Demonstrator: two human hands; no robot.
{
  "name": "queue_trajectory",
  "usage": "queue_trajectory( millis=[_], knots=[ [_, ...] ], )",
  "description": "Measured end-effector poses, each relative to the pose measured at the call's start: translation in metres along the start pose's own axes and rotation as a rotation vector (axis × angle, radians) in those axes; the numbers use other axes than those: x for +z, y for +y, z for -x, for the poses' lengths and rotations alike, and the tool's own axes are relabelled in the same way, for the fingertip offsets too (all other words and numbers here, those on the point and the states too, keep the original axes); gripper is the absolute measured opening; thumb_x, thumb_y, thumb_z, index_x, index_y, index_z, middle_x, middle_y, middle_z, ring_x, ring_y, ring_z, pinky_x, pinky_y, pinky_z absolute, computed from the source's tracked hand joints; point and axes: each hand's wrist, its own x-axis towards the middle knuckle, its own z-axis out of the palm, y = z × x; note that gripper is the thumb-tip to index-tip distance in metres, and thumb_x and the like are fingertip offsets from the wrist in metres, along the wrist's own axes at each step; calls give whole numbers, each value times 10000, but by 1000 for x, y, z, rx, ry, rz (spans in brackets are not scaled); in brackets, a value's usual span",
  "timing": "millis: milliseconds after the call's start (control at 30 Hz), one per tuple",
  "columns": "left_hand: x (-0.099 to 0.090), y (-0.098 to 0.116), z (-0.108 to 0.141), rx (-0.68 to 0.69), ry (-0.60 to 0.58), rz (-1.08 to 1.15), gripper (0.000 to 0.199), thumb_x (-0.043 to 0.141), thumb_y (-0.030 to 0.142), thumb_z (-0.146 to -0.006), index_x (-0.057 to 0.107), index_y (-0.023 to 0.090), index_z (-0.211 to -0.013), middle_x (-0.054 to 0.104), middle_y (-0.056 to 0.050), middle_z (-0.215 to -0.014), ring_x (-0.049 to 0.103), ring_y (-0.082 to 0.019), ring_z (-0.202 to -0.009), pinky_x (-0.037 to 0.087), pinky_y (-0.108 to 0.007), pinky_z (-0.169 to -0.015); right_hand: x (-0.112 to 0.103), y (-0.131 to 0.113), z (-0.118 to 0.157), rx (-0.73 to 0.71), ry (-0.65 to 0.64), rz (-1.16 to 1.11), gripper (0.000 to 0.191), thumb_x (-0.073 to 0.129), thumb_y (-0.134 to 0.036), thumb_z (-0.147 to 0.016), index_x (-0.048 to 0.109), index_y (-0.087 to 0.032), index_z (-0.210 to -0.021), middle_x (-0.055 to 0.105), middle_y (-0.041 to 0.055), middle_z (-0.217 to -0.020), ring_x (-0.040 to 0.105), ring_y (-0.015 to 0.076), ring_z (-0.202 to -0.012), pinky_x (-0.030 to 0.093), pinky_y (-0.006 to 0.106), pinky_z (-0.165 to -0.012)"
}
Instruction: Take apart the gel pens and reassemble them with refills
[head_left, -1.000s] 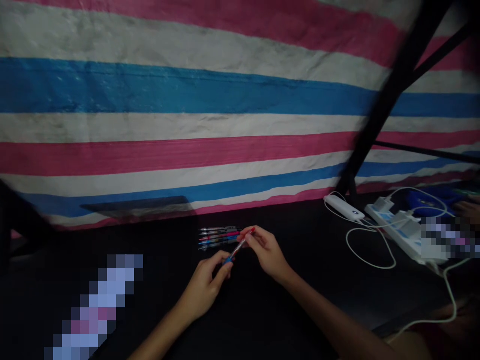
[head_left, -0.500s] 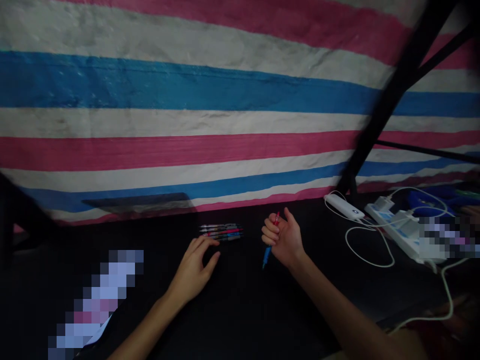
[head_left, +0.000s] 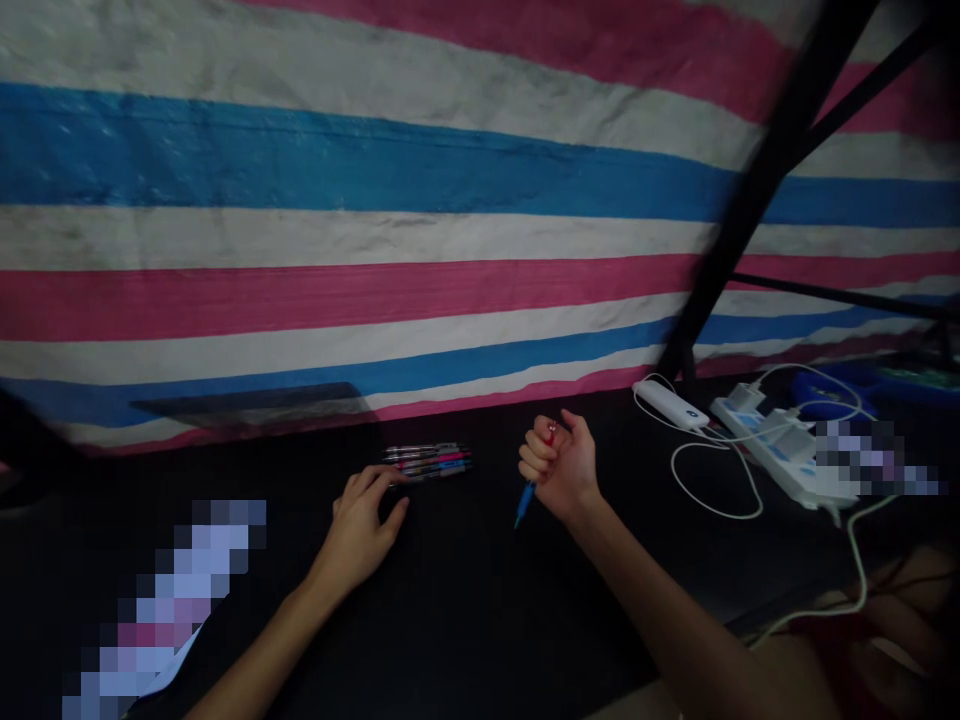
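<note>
Several slim pens (head_left: 431, 466) lie side by side in a small row on the black table, with clear, red, blue and dark parts showing. My left hand (head_left: 364, 525) rests palm down at the near left of this row. Its fingers are apart, and the fingertips touch or nearly touch the nearest pen. To the right, my right hand (head_left: 559, 462) is raised with its fingers curled round a pen (head_left: 525, 503). A red end sticks out at the top of the fist by the thumb, and a blue part points down below. The fingers hide the pen's middle.
A white power strip (head_left: 780, 450) with plugs and looping white cables lies at the right, beside a white oblong device (head_left: 670, 404). Blue items (head_left: 832, 390) sit behind it. A blurred-out sheet (head_left: 176, 600) lies at the left. Striped sheeting (head_left: 375, 300) and a black frame post (head_left: 739, 235) stand behind.
The whole view has shifted slightly. My left hand has slid a little left along the pen row. My right thumb has come closer to the held pen's red end.
</note>
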Motion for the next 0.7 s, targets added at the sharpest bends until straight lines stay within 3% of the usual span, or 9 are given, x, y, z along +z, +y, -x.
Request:
queue_trajectory(
  millis=[133, 333, 700],
  knots=[
    [0, 0, -1, -13, -14, -8, 194, 483, 291, -832, 558, 244, -1004, 541, -54, -1114, 485, -251, -1039, 398, -447, -875, 0, 0, 0, 7, 18, -9, 280, 405, -293, -771, 330, -192, -520, 142, -84, -423, 83, 69, -364, 112, 196, -335],
    [-2, 2, 0, -12, -27, -16, 188, 472, 288, -833, 554, 250, -998, 548, -41, -1113, 481, -242, -1039, 391, -425, -875, 1, -1, 1, 12, 3, -15, 349, 402, -407, -805, 354, -191, -536, 172, -84, -433, 105, 64, -365, 126, 190, -331],
    [-5, 7, -1, -48, -36, -26, 193, 474, 291, -822, 560, 257, -992, 553, -38, -1125, 478, -253, -1033, 383, -420, -837, -3, -1, -1, -27, 9, -14, 260, 385, -279, -761, 338, -191, -521, 159, -80, -428, 79, 73, -375, 116, 198, -341]
  ],
)
